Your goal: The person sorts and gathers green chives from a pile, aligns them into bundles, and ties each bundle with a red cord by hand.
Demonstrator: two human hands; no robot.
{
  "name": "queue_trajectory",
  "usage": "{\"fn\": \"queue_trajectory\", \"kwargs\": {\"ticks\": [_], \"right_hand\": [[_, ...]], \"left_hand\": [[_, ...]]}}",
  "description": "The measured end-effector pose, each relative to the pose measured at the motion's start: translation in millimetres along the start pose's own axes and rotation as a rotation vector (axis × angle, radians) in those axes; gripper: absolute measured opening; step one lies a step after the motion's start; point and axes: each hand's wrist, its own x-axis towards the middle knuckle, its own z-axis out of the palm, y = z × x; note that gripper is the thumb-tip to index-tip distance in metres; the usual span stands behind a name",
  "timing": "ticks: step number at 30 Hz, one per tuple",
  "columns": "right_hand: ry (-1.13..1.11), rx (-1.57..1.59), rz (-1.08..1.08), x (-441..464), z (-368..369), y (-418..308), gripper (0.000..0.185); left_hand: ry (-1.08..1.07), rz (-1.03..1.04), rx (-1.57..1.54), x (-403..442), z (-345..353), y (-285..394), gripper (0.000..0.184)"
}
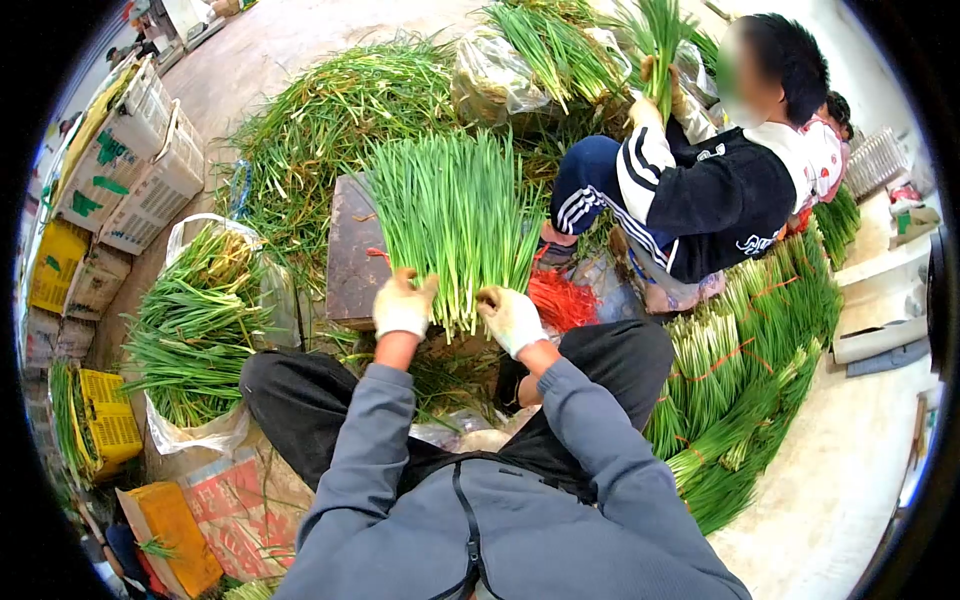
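A broad layer of garlic chives (pixel 450 215) lies on a low dark board (pixel 348 255), leaf tips pointing away and pale stem ends towards me. My left hand (pixel 405 303), in a whitish glove, is at the left edge of the stem ends, thumb and fingers apart. My right hand (pixel 512 318), gloved too, has its fingers curled in at the right side of the stem ends, closed on some chives. Red ties (pixel 563 298) lie in a heap right of the board, and a bit of red shows at its left side.
A co-worker (pixel 720 190) sits at right, holding up a chive bunch (pixel 658 45). Tied bundles (pixel 750 350) lie in rows at right. Loose chives (pixel 330 120) are heaped behind the board. A filled bag (pixel 205 325) stands at left, near stacked crates (pixel 120 160) and a yellow crate (pixel 108 420).
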Motion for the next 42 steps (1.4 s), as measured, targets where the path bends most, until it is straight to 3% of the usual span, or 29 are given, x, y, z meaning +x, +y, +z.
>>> {"fn": "queue_trajectory", "kwargs": {"ticks": [4, 6, 9, 11, 14, 16, 20, 22, 24, 26, 28, 34, 36, 39, 40, 42], "right_hand": [[-0.089, -0.196, -0.016, 35.9, 14.1, -14.8, 0.037], [-0.193, -0.275, -0.058, 43.5, 26.5, -9.4, 0.040], [-0.174, -0.347, -0.089, 45.5, 38.1, -4.9, 0.032], [-0.125, -0.421, -0.163, 43.7, 41.4, -4.3, 0.019], [-0.155, -0.479, -0.239, 38.0, 35.4, -3.9, 0.017], [-0.146, -0.439, -0.264, 35.1, 30.3, 0.3, 0.017], [-0.122, -0.260, -0.280, 28.8, 15.5, 5.7, 0.021], [-0.018, -0.075, -0.180, 25.5, 7.1, 0.7, 0.015], [0.058, -0.049, -0.272, 29.4, 7.7, 2.9, 0.014], [-0.081, -0.145, -0.302, 31.3, 12.0, 4.4, 0.015], [-0.130, -0.358, -0.363, 31.9, 24.2, 3.2, 0.029], [-0.264, -0.611, -0.384, 37.4, 28.4, -10.1, 0.022], [-0.181, -0.367, -0.409, 33.0, 13.5, -12.4, 0.016], [0.075, 0.242, -0.376, 16.2, -14.3, -20.8, 0.013], [0.052, 0.422, -0.313, 8.2, -23.1, -22.9, 0.016], [-0.215, 0.773, 0.025, -4.8, -45.5, -33.0, 0.025]], "left_hand": [[-0.090, 0.013, 0.249, 4.8, 31.7, 22.3, 0.084], [-0.102, 0.019, 0.159, 23.9, 45.0, -1.9, 0.084], [0.008, 0.122, 0.059, 30.7, 54.0, -25.0, 0.078], [0.003, 0.121, 0.055, 36.9, 57.4, -32.8, 0.077], [-0.003, 0.147, 0.029, 39.7, 55.9, -32.8, 0.075], [-0.123, 0.067, -0.038, 35.0, 40.6, -24.2, 0.076], [-0.113, 0.069, -0.108, 39.9, 42.8, -29.0, 0.076], [-0.119, 0.066, -0.143, 42.3, 43.0, -29.9, 0.075], [-0.137, 0.053, -0.150, 42.3, 38.8, -27.6, 0.074], [-0.191, 0.034, -0.114, 43.5, 35.5, -27.0, 0.079], [-0.183, 0.038, -0.116, 43.3, 35.6, -28.3, 0.079], [-0.174, 0.040, -0.089, 46.4, 39.0, -32.4, 0.079], [-0.189, 0.034, -0.139, 48.9, 39.8, -35.4, 0.078], [-0.177, 0.047, -0.148, 50.4, 42.3, -40.5, 0.078], [-0.179, 0.041, -0.151, 50.8, 43.9, -42.3, 0.078], [-0.136, 0.076, -0.144, 52.7, 44.9, -41.7, 0.072]]}}
